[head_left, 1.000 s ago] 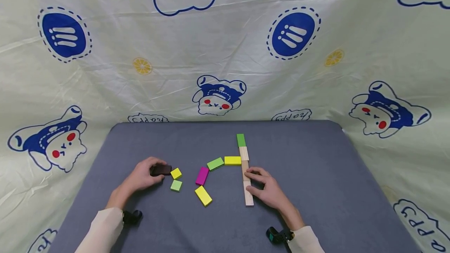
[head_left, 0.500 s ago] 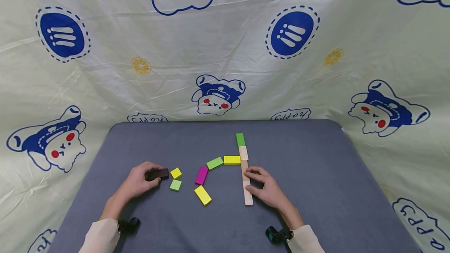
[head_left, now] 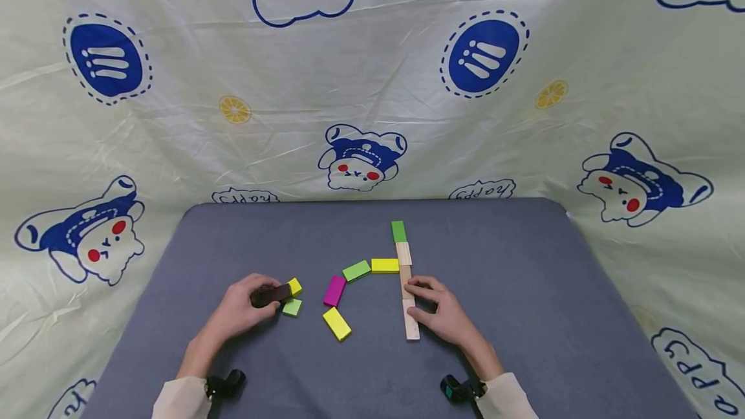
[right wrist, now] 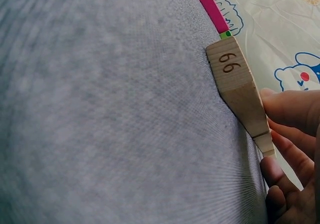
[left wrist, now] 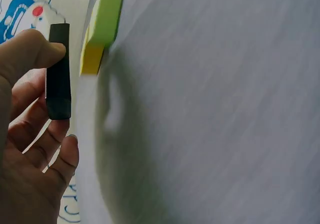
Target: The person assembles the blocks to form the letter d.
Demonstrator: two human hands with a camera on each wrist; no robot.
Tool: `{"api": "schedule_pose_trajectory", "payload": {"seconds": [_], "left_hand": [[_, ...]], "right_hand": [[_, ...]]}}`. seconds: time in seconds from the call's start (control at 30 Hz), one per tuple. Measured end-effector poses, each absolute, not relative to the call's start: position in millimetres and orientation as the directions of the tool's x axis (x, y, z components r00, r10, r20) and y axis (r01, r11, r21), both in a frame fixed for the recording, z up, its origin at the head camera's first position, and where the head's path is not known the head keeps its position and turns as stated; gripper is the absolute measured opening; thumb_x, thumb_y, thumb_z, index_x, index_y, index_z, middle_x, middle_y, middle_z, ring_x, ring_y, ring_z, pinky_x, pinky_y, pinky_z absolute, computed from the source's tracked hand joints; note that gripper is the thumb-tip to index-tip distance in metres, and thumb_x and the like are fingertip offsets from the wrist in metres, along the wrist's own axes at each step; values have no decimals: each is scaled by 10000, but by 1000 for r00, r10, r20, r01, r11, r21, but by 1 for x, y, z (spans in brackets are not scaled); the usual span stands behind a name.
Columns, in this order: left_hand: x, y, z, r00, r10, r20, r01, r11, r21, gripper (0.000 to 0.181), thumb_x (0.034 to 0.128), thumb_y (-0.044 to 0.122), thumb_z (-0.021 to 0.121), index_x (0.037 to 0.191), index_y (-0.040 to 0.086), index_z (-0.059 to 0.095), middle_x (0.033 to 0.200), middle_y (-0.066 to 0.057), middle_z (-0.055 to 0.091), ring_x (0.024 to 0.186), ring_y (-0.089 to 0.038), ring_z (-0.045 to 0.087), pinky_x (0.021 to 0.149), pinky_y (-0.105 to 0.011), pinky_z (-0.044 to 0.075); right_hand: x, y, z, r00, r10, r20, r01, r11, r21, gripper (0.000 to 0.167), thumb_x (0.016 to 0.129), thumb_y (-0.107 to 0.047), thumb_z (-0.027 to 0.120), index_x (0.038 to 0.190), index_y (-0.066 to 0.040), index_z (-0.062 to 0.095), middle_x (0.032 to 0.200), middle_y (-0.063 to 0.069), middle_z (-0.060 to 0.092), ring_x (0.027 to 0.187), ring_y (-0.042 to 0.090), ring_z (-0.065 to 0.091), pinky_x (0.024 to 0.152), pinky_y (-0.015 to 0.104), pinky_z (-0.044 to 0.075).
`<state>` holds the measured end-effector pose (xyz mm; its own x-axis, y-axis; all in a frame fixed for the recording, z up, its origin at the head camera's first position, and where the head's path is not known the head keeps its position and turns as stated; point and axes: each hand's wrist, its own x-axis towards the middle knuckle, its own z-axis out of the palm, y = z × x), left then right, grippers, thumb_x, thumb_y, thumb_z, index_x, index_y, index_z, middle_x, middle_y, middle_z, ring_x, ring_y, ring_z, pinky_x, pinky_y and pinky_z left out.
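Observation:
My left hand pinches a dark brown wooden block between thumb and fingers. In the left wrist view that block stands lengthwise in the grip. Its right end partly covers a small yellow block; whether they touch I cannot tell. A small light green block lies just in front of the yellow one. My right hand rests its thumb and fingertips against a straight row of plain wooden blocks. The nearest plain block bears the carved number 66 in the right wrist view.
A green block ends the row at the far side. From the row a curved line runs left and forward: a yellow block, a light green block, a magenta block and another yellow block. All lie on a grey cloth-covered table.
The left hand shifted left with the dark block, then came back right and slightly nearer. The block is now tilted and overlaps the small yellow one in view. The right hand stays still.

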<state>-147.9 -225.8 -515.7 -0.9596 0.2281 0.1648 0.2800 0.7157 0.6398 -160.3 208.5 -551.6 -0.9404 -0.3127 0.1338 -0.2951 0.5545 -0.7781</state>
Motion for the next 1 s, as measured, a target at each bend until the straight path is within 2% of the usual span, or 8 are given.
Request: {"api": "schedule_pose_trajectory", "payload": {"seconds": [0.3,0.53,1.0], "left_hand": [[-135,-191,-520,-943,280,179,325,663,675,286,835,136,827,1108,184,756,1057,32,680,928,-149,643,797,-327,540],[-131,-173,-518,-928,326,180,355,632,689,313,813,110,842,1101,190,749,1037,44,668,868,-97,597,706,-244,500],[-125,-150,-512,-904,374,209,403,576,711,322,815,129,861,1103,216,744,1077,88,692,936,-84,642,812,-314,566]], "right_hand": [[-160,209,-550,-938,-316,144,-303,543,-784,440,917,-236,785,1326,-94,703,1385,30,614,1339,322,535,1099,599,409],[-160,209,-552,-939,-316,138,-299,548,-781,442,918,-237,784,1330,-98,702,1387,29,613,1340,321,534,1100,597,411],[-160,208,-549,-932,-325,158,-322,546,-773,431,915,-185,780,1320,-62,700,1382,61,617,1336,341,541,1093,590,417]]}}
